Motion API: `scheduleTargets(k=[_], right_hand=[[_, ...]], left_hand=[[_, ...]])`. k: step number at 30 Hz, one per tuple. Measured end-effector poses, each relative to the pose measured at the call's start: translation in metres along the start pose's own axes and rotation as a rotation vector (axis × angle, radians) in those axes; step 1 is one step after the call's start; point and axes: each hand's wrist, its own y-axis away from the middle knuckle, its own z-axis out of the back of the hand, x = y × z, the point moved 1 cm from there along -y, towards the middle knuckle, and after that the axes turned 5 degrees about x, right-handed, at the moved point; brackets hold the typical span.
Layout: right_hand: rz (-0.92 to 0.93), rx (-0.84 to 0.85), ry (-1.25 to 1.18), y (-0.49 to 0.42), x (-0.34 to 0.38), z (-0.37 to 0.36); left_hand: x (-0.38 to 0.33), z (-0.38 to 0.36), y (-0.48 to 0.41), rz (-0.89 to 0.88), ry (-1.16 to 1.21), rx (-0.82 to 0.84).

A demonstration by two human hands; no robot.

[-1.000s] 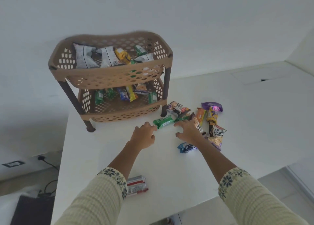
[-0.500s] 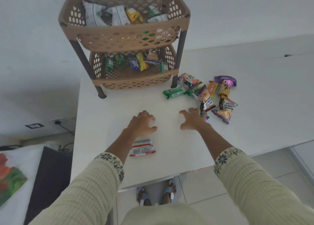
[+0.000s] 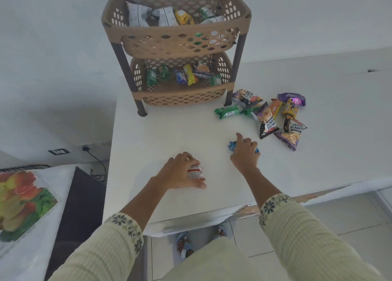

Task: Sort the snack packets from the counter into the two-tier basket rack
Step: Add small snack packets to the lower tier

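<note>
Left hand (image 3: 180, 170) lies palm-down on the white counter (image 3: 161, 136), its fingers curled around a small silver-and-red packet (image 3: 195, 172) that rests on the surface near the front edge; thumb and fingertips close on the wrapper from both sides. Right hand (image 3: 244, 153) sits a little farther in and to the right, fingers bent down onto a crumpled blue packet (image 3: 232, 146), which shows at both sides of the knuckles; whether the grip has fully closed on it I cannot tell. Both forearms wear pale ribbed sleeves with dark floral cuffs.

Beyond the right hand, a loose cluster of packets lies on the counter: a green packet (image 3: 227, 111) nearest the rack, 2 dark bags printed "salted peanuts" (image 3: 267, 121), an orange wrapper (image 3: 275, 107), a yellow one (image 3: 290, 110) and a purple bag (image 3: 292, 97) at the far side. Several overlap or touch.

At the back left of the counter stands the 2-tier basket rack (image 3: 176, 41), tan perforated baskets on dark legs. Its top basket holds white-grey bags, a yellow packet and a green one; its bottom basket holds green, blue and yellow packets leaning along the back wall.

Left of the counter, lower down, a cloth printed with fruit (image 3: 23, 200) covers another surface.
</note>
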Motion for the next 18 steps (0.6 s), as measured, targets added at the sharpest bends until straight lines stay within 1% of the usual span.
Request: scheduleTargets(k=[2,7,11,14,18], right_hand=[[0.024,-0.002,0.007,0.005,0.009,-0.002],[0.085,0.030,0.033,0.008,0.019,-0.002],[0.127,0.072,-0.002,0.003,0.012,0.008],[0.156,0.096,-0.061,-0.001,0.006,0.016],[0.146,0.117,-0.171,-0.007,0.004,0.027]], left_hand=[[0.004,-0.002,0.006,-0.003,-0.059,0.000],[0.008,-0.003,0.011,0.071,-0.164,0.003],[0.003,-0.003,0.010,0.162,-0.149,-0.038],[-0.001,0.000,0.003,0.239,-0.080,-0.101],[-0.004,0.013,-0.011,0.349,0.119,-0.246]])
